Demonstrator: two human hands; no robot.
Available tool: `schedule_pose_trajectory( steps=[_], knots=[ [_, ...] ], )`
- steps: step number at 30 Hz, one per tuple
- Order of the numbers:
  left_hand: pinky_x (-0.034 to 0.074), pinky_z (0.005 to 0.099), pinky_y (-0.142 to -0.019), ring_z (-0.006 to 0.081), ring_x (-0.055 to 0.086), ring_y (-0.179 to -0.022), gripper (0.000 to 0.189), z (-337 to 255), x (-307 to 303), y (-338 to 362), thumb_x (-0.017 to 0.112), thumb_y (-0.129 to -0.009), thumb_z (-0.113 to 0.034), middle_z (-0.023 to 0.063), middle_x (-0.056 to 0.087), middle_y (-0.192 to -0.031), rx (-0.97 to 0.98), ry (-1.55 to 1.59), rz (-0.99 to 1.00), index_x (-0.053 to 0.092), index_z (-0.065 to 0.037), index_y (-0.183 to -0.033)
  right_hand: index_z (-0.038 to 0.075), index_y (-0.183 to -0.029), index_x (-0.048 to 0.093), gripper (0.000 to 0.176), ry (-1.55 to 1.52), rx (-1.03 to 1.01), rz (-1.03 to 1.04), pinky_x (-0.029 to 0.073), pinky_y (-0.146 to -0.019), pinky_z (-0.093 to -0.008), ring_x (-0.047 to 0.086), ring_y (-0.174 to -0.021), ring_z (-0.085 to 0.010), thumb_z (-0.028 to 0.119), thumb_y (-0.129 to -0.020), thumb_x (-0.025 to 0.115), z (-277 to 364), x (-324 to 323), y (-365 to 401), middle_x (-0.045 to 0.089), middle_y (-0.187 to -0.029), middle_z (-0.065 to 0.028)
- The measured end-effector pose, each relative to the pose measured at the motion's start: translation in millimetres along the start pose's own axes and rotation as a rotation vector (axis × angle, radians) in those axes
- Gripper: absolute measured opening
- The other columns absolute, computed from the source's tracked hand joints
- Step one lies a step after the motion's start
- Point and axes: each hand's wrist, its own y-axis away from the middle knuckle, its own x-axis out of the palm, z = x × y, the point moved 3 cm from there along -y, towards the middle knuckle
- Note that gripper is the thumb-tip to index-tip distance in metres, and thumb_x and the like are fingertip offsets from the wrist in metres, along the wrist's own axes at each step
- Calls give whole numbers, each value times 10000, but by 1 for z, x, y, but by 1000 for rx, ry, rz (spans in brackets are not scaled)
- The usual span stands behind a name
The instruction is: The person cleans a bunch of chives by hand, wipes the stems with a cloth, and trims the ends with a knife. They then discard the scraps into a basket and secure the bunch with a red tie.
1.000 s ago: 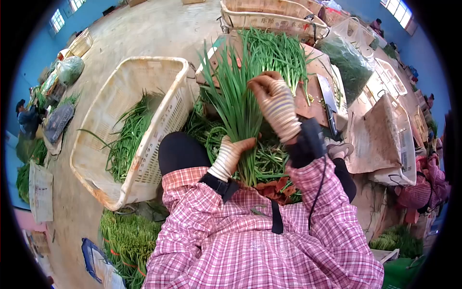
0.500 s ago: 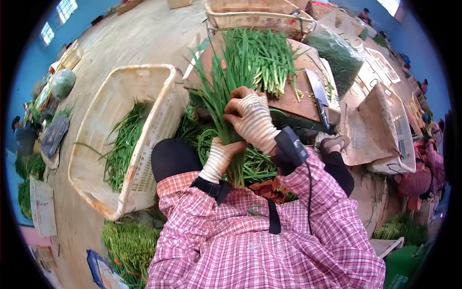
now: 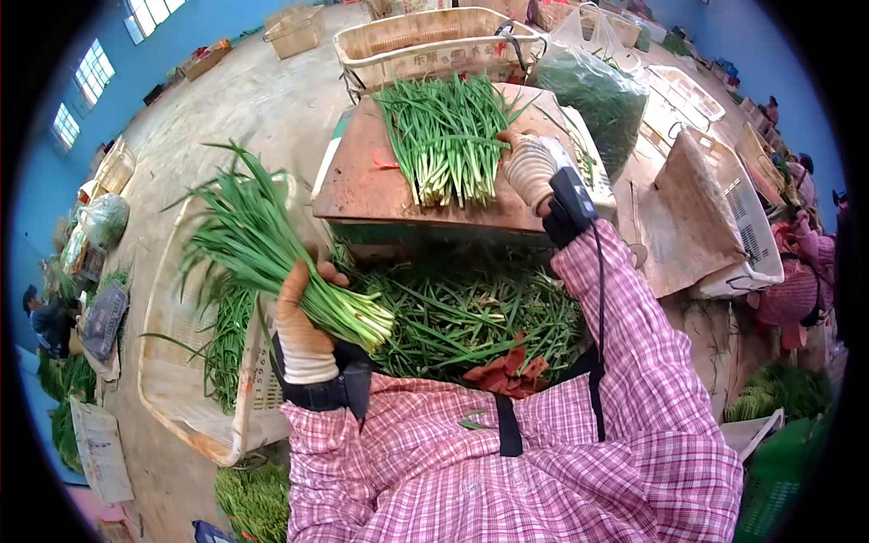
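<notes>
A bunch of green chives [image 3: 262,240] is in my left hand [image 3: 303,317], with my gloved fingers wrapped around it. Its pale cut ends point right and its leaves fan out over the crate at the left. My right hand [image 3: 529,163], also gloved, is at the right side of the pile of chives [image 3: 448,136] on the brown board [image 3: 358,181]. Its fingertips are curled beside the pile; what they hold is hidden. Loose green leaves [image 3: 471,308] fill the space between the board and my lap.
A pale plastic crate [image 3: 163,362] with greens stands at my left, another crate [image 3: 425,68] behind the board. A clear bag of greens [image 3: 593,95] sits at the back right, near a cloth-draped crate [image 3: 701,217]. People work at the far right and far left.
My hands have parted: the left carried the bunch down and left, and the right moved onto the board. The knife seen on the board's right side no longer shows. The view has shifted.
</notes>
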Motion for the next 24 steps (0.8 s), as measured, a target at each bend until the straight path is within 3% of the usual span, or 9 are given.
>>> schedule_pose_trajectory(
  steps=[3, 4, 5, 9, 12, 13, 16, 19, 24],
  knots=[
    [584, 371, -748, 219, 665, -839, 368, 22, -8, -12, 669, -957, -206, 91, 672, -927, -97, 195, 101, 592, -41, -1277, 148, -1220, 675, 318, 343, -14, 104, 550, -829, -467, 676, -956, -411, 145, -915, 585, 1, 11, -18, 686, -1022, -214],
    [581, 378, -756, 227, 662, -835, 366, 26, -7, -11, 671, -954, -204, 94, 673, -926, -122, 189, 76, 593, -50, -1277, 135, -1204, 670, 318, 311, -129, 333, 553, -804, -471, 690, -899, -411, 133, -903, 569, 6, -4, -20, 700, -950, -197],
    [578, 384, -765, 235, 659, -832, 364, 31, -5, -12, 672, -951, -202, 97, 673, -926, -143, 182, 31, 595, -58, -1277, 93, -1118, 677, 242, 419, -309, 215, 553, -749, -422, 693, -827, -334, 121, -901, 576, -3, -5, -27, 701, -903, -165],
    [581, 439, -793, 295, 688, -855, 367, 46, -14, -37, 665, -960, -232, 107, 700, -936, -98, 148, 53, 594, -84, -1289, 62, -1078, 747, 168, -414, -177, -218, 536, -757, -291, 693, -834, -164, 140, -989, 629, -28, -21, -56, 757, -951, -89],
    [588, 424, -793, 270, 694, -858, 341, 47, -6, -41, 690, -954, -230, 101, 709, -928, -68, 136, 31, 616, -89, -1256, 84, -1133, 758, 202, -428, -118, 107, 545, -784, -254, 685, -855, -111, 147, -977, 647, -5, -79, -11, 760, -958, -99],
    [588, 422, -790, 266, 694, -855, 339, 47, -4, -40, 694, -953, -233, 99, 710, -925, -42, 114, 9, 617, -92, -1252, 99, -1167, 743, 226, -931, -128, 463, 549, -778, -229, 675, -839, -81, 108, -976, 623, -5, -68, 20, 759, -938, -95],
    [586, 428, -792, 269, 690, -879, 339, 53, -2, -38, 698, -952, -241, 95, 706, -947, -34, 148, -55, 616, -95, -1246, 44, -1374, 570, 494, 35, -491, 968, 528, -949, -386, 676, -1079, -313, 172, -912, 688, 48, -107, 98, 677, -1243, -179],
    [582, 435, -807, 251, 667, -923, 273, 54, 12, -26, 731, -928, -222, 101, 688, -993, -5, 234, 48, 630, -91, -1145, 23, -1314, 589, 407, -515, -410, 295, 481, -993, -451, 622, -1131, -406, 245, -975, 627, 78, -91, 119, 627, -1272, -235],
    [565, 416, -874, 251, 658, -979, 419, 53, 27, -10, 742, -925, -256, 102, 676, -1038, 34, 247, 162, 590, -82, -1275, 16, -1241, 643, 395, -710, -357, 429, 522, -888, -431, 654, -1019, -397, 210, -900, 688, 137, -66, 120, 683, -1113, -230]
  ],
)
